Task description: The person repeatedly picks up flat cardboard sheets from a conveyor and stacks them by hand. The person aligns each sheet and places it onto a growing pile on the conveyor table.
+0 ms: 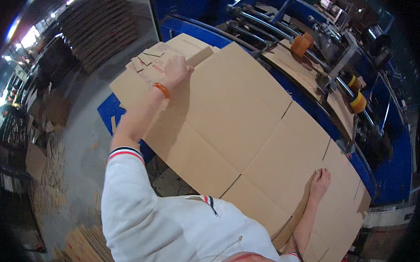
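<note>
A large brown cardboard sheet [230, 99], scored with creases and cut with slots, lies in front of me, spanning from upper left to lower right. At its far left part, beside a raised cardboard edge, my left hand [176, 71] is closed on the sheet; its fingertips are partly hidden. An orange-brown bracelet [162, 90] circles that wrist. Under and beyond this hand are printed cardboard flaps [152, 58] with small cut pieces. My right hand [320, 182] rests on the right part of the sheet, fingers curled together; whatever they hold, if anything, is hidden.
Beyond the sheet stands a blue machine [391, 157] with steel shafts and orange and yellow rollers [359, 103], another cardboard piece [306, 79] beneath them. Tall cardboard stacks [100, 25] rise at the back left. Cardboard scraps [51, 171] litter the grey floor; more cardboard [83, 247] is stacked lower left.
</note>
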{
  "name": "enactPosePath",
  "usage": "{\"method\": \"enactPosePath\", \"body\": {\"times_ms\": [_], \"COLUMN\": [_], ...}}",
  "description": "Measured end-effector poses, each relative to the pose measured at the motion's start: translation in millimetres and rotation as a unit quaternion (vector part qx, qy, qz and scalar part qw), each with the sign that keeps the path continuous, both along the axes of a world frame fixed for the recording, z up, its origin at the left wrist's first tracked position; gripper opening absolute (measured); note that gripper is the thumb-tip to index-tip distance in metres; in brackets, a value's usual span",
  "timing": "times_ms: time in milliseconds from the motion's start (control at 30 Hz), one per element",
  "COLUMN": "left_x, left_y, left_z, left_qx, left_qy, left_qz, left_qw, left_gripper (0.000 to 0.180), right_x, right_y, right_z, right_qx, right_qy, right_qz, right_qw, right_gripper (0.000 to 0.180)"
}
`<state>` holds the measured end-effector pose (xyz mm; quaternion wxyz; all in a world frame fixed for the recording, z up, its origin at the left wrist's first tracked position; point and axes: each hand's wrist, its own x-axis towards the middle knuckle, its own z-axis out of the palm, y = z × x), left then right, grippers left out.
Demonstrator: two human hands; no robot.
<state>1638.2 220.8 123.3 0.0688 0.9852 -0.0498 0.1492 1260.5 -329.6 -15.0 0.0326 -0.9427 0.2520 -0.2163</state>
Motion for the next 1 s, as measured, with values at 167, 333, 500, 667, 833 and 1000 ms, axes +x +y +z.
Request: {"method": "enactPosePath", "body": {"times_ms": [167,333,500,667,833,1000], "left_x": [-72,-227,-224,-139,-101,-137], "left_y": [57,84,111,112,82,36], "left_z": [100,21,-70,8,-3,-16], "left_qx": [-0.542,-0.753,-0.670,-0.668,-0.640,-0.495], "left_qy": [0.336,0.303,0.238,0.096,-0.075,-0.090], "left_qz": [-0.272,-0.437,-0.109,-0.170,-0.191,-0.091], "left_qw": [0.721,0.387,0.695,0.718,0.741,0.860], "left_gripper": [0.069,0.082,0.064,0.049,0.052,0.039], "right_x": [-67,-170,-362,-468,-364,-261], "right_y": [56,103,44,24,81,146], "right_z": [9,24,-32,-61,-33,50], "right_qx": [0.072,0.119,0.144,0.497,0.426,0.280], "right_qy": [-0.046,-0.057,-0.185,-0.620,-0.735,-0.746], "right_qz": [0.027,-0.138,-0.452,-0.392,-0.281,-0.182], "right_qw": [0.996,0.982,0.861,0.463,0.446,0.577], "right_gripper": [0.038,0.036,0.048,0.057,0.049,0.041]}}
